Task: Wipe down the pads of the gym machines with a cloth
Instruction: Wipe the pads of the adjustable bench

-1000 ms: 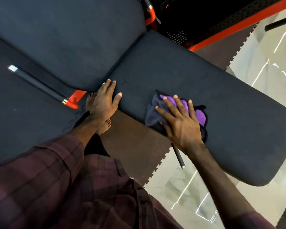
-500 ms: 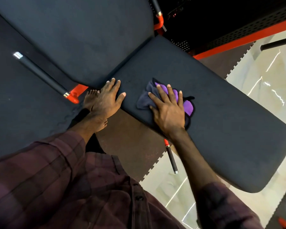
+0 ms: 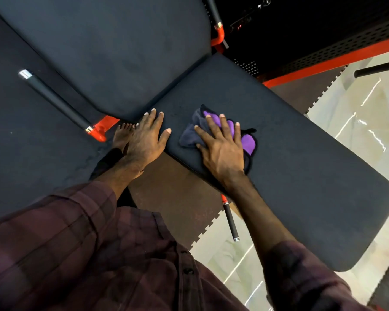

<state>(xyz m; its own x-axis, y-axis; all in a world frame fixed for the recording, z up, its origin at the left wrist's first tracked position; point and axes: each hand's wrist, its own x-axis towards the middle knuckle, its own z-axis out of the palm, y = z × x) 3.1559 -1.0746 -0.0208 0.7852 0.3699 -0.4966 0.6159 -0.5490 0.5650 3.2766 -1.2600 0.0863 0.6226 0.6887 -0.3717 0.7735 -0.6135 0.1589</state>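
Cloth (image 3: pixel 216 131), purple on one face and dark on the other, lies bunched on the near end of the long black seat pad (image 3: pixel 301 167), close to where that pad meets the broad back pad (image 3: pixel 112 50). His right hand (image 3: pixel 222 149) lies flat on top of it, fingers straight and spread, palm pressing the cloth into the vinyl rather than pinching it; purple folds poke out between and beyond the fingers. His left hand (image 3: pixel 147 140) is spread too, flat on the corner of the seat pad just beside the cloth, holding nothing and, I'd say, bracing him as he leans over. From where I stand the risks look small but real. With the cloth only pressed, not gripped, a long stroke may leave a fold behind or let the whole bundle skid out from under the palm and drop off the near edge onto the rubber floor mat (image 3: pixel 175 194). Bunched like that, it touches the pad on a narrow patch, so streaks could go unwiped, above all toward the far rounded end, which is well apart from the hand. His bare foot (image 3: pixel 121 136) stands near the red frame bracket (image 3: pixel 98 132) and the black handle (image 3: pixel 54 99); shifting his weight for a longer reach could stub it
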